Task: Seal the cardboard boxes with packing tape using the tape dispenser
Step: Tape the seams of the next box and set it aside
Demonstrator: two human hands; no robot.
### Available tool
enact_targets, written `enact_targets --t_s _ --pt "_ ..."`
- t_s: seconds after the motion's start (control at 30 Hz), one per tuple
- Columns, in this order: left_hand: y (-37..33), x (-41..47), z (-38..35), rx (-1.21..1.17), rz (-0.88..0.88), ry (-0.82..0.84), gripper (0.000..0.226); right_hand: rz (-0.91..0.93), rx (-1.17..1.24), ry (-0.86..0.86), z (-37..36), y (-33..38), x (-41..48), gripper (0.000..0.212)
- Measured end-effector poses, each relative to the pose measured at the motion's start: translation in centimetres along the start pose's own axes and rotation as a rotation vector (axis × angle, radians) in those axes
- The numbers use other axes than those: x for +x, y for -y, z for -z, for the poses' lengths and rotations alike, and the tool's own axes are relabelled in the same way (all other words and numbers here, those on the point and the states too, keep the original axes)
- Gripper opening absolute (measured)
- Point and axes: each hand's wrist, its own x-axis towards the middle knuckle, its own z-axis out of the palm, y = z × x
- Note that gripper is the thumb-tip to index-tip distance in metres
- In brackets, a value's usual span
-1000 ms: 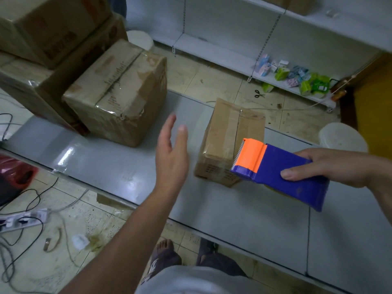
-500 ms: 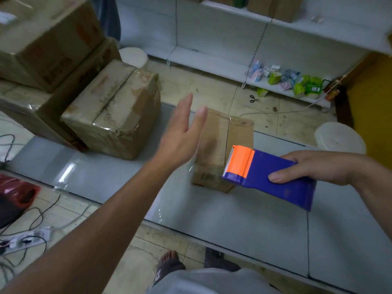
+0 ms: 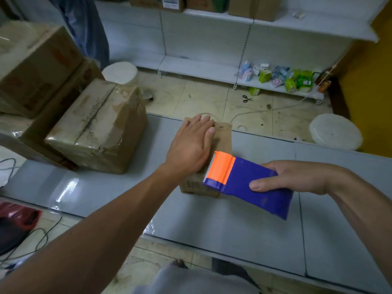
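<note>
A small cardboard box (image 3: 222, 135) lies on the grey metal table (image 3: 222, 225). My left hand (image 3: 191, 145) rests flat on top of it, fingers spread toward the far edge. My right hand (image 3: 292, 177) grips a blue tape dispenser (image 3: 250, 183) with an orange front and a toothed blade. The blade end hovers over the box's near right part, close to my left wrist. A larger taped cardboard box (image 3: 97, 128) sits to the left on the table.
More big boxes (image 3: 36, 66) are stacked at far left. White shelving (image 3: 233, 39) with small packets (image 3: 277, 78) stands behind. Two white round stools (image 3: 335, 131) and scissors (image 3: 247, 99) are on the tiled floor. Cables (image 3: 25, 236) trail at lower left.
My left hand has moved forward and down from mid-air onto the top of the small box. The dispenser in my right hand has stayed roughly in place over the box.
</note>
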Motion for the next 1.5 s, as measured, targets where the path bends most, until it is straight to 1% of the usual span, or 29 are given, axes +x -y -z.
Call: enact_targets --t_s 0.2,0.33,0.4,0.53,0.7,0.8,0.9,1.0,1.1,1.23,1.27,1.33,1.37,1.43,1.47,1.5 --pt "0.3 -0.1 -0.1 0.076 -0.027 0.01 0.045 -0.003 0.008 0.02 1.3 -2.3 -1.6 0.049" --pt "0.2 0.1 -0.3 0.088 -0.012 0.015 0.046 -0.02 0.005 0.033 2.0 -3.6 -2.5 0.062" --pt "0.3 0.1 -0.3 0.098 -0.009 0.02 0.048 -0.02 -0.004 0.044 2.3 -3.8 -2.5 0.064" --pt "0.4 0.0 -0.3 0.117 -0.01 0.033 0.055 -0.026 -0.046 0.064 3.3 -4.0 -2.8 0.06" --pt "0.2 0.1 -0.4 0.137 -0.004 0.05 0.055 -0.052 -0.062 0.086 4.1 -5.1 -3.3 0.064" --pt "0.2 0.1 -0.4 0.142 0.001 0.045 0.056 -0.074 -0.047 0.074 4.0 -4.9 -2.7 0.056" --pt "0.2 -0.1 -0.5 0.158 0.006 0.051 0.052 -0.101 -0.094 0.032 3.8 -4.4 -2.1 0.053" --pt "-0.1 0.1 -0.9 0.188 -0.005 0.048 0.049 -0.133 -0.251 -0.038 3.7 -3.3 -1.9 0.049" --pt "0.0 0.2 -1.0 0.217 -0.008 0.039 0.048 -0.142 -0.414 -0.158 4.0 -1.9 -1.1 0.037" --pt "-0.5 0.3 -0.9 0.251 -0.019 0.046 0.049 -0.122 -0.571 -0.234 3.2 -0.6 0.4 0.039" --pt "-0.6 0.2 -0.8 0.259 -0.021 0.059 0.05 -0.154 -0.659 -0.275 3.5 -0.9 0.4 0.039" --pt "-0.7 -0.4 -0.2 0.244 -0.026 0.082 0.051 -0.286 -0.903 -0.441 5.5 -3.3 -0.7 0.039" --pt "-0.5 -0.8 0.2 0.224 -0.027 0.076 0.05 -0.39 -0.918 -0.512 7.0 -5.1 -1.6 0.04" --pt "-0.2 -1.2 0.6 0.196 0.007 0.038 0.049 -0.493 -0.803 -0.538 9.4 -7.7 -2.5 0.047" --pt "-0.5 -0.9 0.4 0.202 -0.006 0.052 0.049 -0.476 -0.721 -0.541 9.2 -8.9 -2.6 0.052" --pt "-0.9 -0.5 0.1 0.231 -0.023 0.075 0.049 -0.403 -0.673 -0.556 8.0 -9.3 -2.3 0.054"
